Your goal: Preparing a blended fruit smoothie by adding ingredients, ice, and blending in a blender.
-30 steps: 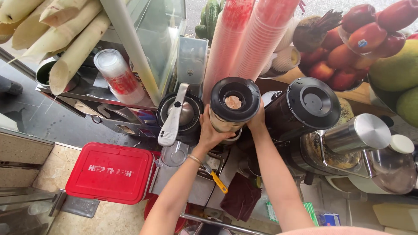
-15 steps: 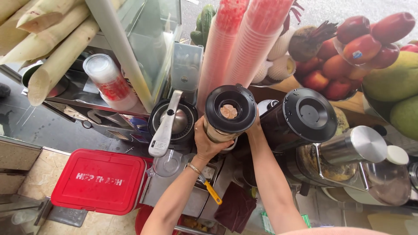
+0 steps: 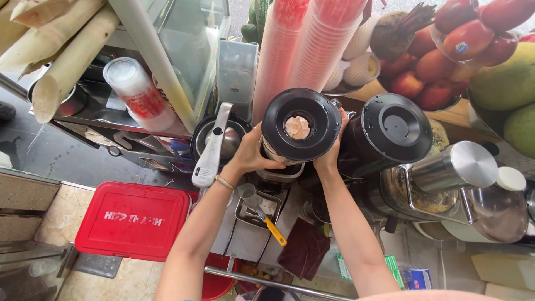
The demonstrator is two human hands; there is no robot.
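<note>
The person's 2 hands grip a blender jar (image 3: 301,129) from either side. The left hand (image 3: 252,155) wraps its fingers around the jar's left wall, thumb up against the rim of the black lid (image 3: 320,117), and a thin bracelet (image 3: 224,182) circles that wrist. The right hand (image 3: 329,157) clasps the jar's right wall, its fingers curled up beside the lid's edge. The jar sits between the 2 palms, upright, and a pale pink mix shows through the round hole in the middle of the lid.

Just right of the right fingers stands a second blender jar (image 3: 390,131) with a closed black lid, touching or nearly touching the held one. Just left of the left fingers a metal pot (image 3: 218,140) holds a ladle with a long pale handle (image 3: 212,150). Beyond the fingertips rise 2 stacks of red plastic cups (image 3: 304,47). Below the wrists lies a small metal tray (image 3: 257,209) with a yellow-handled tool (image 3: 274,229). Well left of the left forearm sits a red box lid (image 3: 134,220). Far right of the right hand lie red fruit (image 3: 446,61) and a steel jug (image 3: 454,167).
</note>
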